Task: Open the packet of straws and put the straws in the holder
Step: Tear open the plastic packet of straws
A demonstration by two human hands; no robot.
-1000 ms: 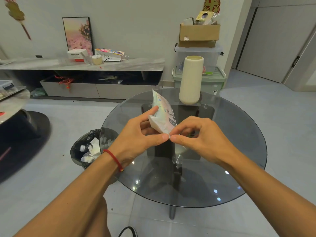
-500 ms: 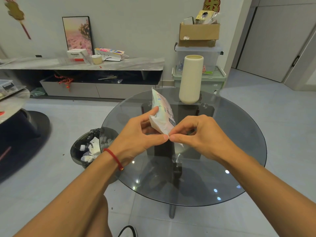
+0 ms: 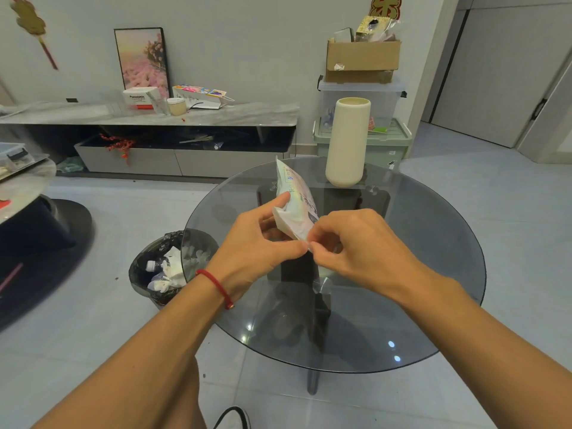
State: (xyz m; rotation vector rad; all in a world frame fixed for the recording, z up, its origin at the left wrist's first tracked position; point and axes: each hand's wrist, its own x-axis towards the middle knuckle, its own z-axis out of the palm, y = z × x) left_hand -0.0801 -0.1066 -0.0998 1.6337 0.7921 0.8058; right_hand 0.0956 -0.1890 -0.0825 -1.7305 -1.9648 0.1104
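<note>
Packet of straws held in air above glass counter, tilted, near corner low. Left hand cradles the body, fingers wrapped on it; right hand pinches the near corner. Looks light, thin crinkly film, likely slippery. Best purchase: sealed corner edge, close pinches either side. Holder stands upright behind, empty-topped.

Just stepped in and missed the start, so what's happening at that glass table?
A person holds a white printed plastic packet above the round smoked-glass table. The left hand grips its lower side while the right hand pinches the near corner, apparently to tear it open. No straws are out yet. The tall cream cylindrical holder stands upright at the table's far side.
</note>
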